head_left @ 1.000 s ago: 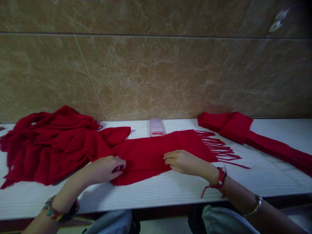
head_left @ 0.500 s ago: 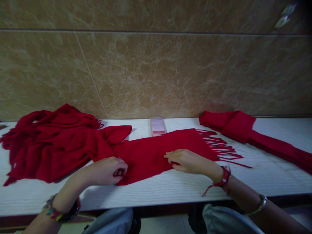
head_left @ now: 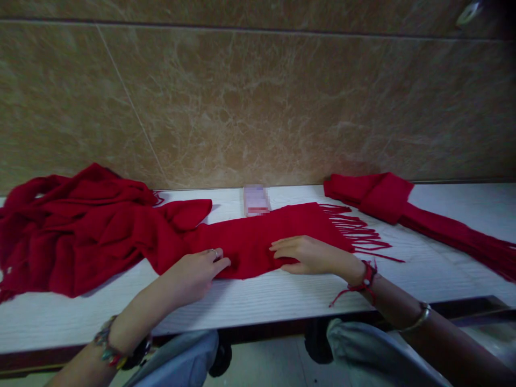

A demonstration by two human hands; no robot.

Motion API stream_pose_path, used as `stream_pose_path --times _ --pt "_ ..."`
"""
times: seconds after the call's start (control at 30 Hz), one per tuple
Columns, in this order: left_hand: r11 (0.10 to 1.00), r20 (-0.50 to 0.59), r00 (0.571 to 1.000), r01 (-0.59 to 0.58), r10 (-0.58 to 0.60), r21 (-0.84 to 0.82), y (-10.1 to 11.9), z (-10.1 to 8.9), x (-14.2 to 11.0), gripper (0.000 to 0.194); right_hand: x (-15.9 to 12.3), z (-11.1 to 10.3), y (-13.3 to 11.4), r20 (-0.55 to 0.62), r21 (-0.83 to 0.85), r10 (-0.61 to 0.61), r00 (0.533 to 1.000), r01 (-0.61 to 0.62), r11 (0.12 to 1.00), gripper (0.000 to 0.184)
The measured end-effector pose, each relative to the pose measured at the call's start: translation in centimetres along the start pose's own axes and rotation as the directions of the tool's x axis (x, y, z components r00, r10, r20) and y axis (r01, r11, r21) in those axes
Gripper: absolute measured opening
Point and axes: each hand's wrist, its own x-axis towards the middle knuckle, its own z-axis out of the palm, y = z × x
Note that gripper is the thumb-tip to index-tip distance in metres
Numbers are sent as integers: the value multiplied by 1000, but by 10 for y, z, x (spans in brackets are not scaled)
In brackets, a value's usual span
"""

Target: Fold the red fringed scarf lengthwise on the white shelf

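A red fringed scarf (head_left: 258,236) lies across the bench in front of me, its right part smoothed into a band. On its near edge, left of the middle, my left hand (head_left: 203,274) is closed, with bent fingers gripping the cloth; the fingertips are partly hidden. My right hand (head_left: 308,255) rests open on the band, fingers stretched out over the cloth short of the fringe (head_left: 358,231). To the left, the band runs into a crumpled heap of red cloth (head_left: 80,231).
At the right, a folded red scarf (head_left: 371,196) trails its long end toward the bench's right side. A small pale packet (head_left: 256,200) sits behind the band. The white bench (head_left: 274,306) meets a brown marbled wall (head_left: 242,107). My knees (head_left: 177,360) are below its front edge.
My left hand has moved right and turned over the band, and the scarf's near left edge now lies farther in. My right hand has flattened slightly. The whole view has shifted a little.
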Motion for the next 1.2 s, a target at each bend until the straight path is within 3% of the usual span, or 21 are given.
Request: stream_pose_path --times 0.2,0.3,0.47,0.7,0.8,1.0,1.2 --pt "987 -105 984 149 -142 62 -20 6 -3 40 -7 9 4 -30 -136 -32 999 27 990 28" --pt "985 -137 982 143 -128 101 -4 2 2 35 -10 14 5 -44 -165 -41 998 33 986 31" --pt "991 -142 990 30 -12 129 31 -2 21 31 -13 12 2 -79 -182 -7 997 -8 983 35" --pt "980 -212 958 200 -194 8 9 3 30 33 -17 21 10 -160 -256 29 987 -70 964 30" --pt "992 -254 959 126 -123 -3 10 7 32 32 -17 25 12 -196 -311 25 980 -86 947 26" --pt "986 -290 948 -157 133 -62 17 13 39 33 -19 22 13 -211 -375 27 977 -107 921 21" --pt "975 -255 960 -160 118 -152 5 14 34 34 -29 17 17 -124 -377 -14 992 -34 926 27"
